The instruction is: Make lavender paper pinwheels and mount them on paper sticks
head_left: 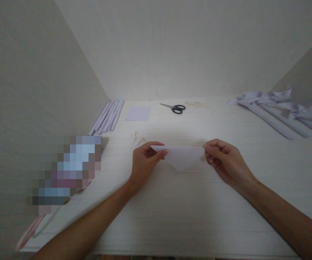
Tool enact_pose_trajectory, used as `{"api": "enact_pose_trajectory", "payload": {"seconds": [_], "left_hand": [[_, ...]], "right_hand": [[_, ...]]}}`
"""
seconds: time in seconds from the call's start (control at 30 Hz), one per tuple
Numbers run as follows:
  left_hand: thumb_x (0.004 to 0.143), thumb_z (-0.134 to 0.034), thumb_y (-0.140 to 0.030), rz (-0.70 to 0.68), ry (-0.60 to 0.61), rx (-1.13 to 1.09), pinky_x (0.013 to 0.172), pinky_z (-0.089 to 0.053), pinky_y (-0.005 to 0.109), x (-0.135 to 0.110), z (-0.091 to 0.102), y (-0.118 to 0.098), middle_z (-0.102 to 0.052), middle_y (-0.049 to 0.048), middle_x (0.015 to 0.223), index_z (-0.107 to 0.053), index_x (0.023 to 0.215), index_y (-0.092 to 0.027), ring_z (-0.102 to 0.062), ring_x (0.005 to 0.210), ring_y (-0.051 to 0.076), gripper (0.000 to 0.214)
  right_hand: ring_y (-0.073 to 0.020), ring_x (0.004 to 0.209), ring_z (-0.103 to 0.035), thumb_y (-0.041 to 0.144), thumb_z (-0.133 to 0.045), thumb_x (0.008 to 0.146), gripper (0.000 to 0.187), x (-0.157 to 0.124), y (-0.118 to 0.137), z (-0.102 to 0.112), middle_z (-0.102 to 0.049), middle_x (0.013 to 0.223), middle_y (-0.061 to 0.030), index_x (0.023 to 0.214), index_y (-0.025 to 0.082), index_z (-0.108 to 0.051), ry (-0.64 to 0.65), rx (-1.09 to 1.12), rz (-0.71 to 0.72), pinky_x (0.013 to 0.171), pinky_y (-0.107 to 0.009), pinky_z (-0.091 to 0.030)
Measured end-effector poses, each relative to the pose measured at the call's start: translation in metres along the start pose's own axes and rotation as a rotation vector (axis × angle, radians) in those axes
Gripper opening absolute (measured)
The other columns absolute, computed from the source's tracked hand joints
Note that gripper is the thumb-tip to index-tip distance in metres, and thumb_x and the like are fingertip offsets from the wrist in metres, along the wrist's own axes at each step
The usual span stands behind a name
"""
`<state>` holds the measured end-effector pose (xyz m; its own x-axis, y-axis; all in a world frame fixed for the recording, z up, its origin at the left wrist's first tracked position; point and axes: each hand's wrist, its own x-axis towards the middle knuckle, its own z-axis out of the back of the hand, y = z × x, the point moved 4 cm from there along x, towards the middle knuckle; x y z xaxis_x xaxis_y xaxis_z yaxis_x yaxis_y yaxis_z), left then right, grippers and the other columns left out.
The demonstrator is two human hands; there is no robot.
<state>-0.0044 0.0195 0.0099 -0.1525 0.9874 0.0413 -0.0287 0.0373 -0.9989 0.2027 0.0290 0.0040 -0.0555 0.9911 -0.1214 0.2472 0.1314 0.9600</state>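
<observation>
A pale paper folded into a triangle [181,157] hangs between my two hands just above the white table [188,213], its point facing me. My left hand [145,162] pinches the paper's left corner with thumb and fingers closed. My right hand [222,159] pinches the right corner in the same way. The folded top edge runs straight from one hand to the other.
Black-handled scissors [175,108] lie at the back centre, next to a flat lilac paper square [138,113]. Several rolled paper tubes [107,117] lean by the left wall. Finished paper pinwheels on sticks [280,108] lie at the right. A blurred patch [64,173] covers something at the left edge.
</observation>
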Motion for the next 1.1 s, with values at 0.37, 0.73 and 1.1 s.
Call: {"api": "enact_pose_trajectory", "payload": {"seconds": [0.37,0.73,1.1], "left_hand": [[0.066,-0.064,-0.029,-0.257,-0.001,0.031,0.046,-0.038,0.018,-0.009,0.004,-0.013,-0.063,0.0022,0.078,-0.067,0.073,-0.018,-0.051,0.057,0.007,0.014],[0.074,-0.055,-0.033,-0.189,-0.068,-0.129,0.064,-0.043,0.022,-0.009,0.007,-0.017,-0.067,0.0042,0.081,-0.067,0.082,-0.018,-0.057,0.074,0.012,0.021],[0.071,-0.059,-0.029,-0.237,-0.064,-0.191,0.072,-0.043,0.026,-0.011,0.008,-0.023,-0.067,0.0029,0.081,-0.068,0.077,-0.02,-0.058,0.079,0.014,0.014]], "right_hand": [[-0.0077,0.046,-0.051,0.028,-0.073,0.056,0.023,-0.003,0.0,0.0,-0.059,0.053,0.0003,0.075,0.017,-0.067,0.046,-0.253,0.002,0.043,-0.019,-0.04],[-0.0108,0.046,-0.055,0.029,-0.074,0.053,0.023,-0.013,0.002,-0.007,-0.065,0.058,-0.0022,0.074,0.021,-0.069,-0.001,-0.44,0.106,0.035,-0.019,-0.039],[-0.0099,0.044,-0.051,0.032,-0.072,0.056,0.018,-0.013,0.005,-0.008,-0.062,0.054,-0.0017,0.07,0.021,-0.07,0.011,-0.524,0.166,0.033,-0.019,-0.035]]}}
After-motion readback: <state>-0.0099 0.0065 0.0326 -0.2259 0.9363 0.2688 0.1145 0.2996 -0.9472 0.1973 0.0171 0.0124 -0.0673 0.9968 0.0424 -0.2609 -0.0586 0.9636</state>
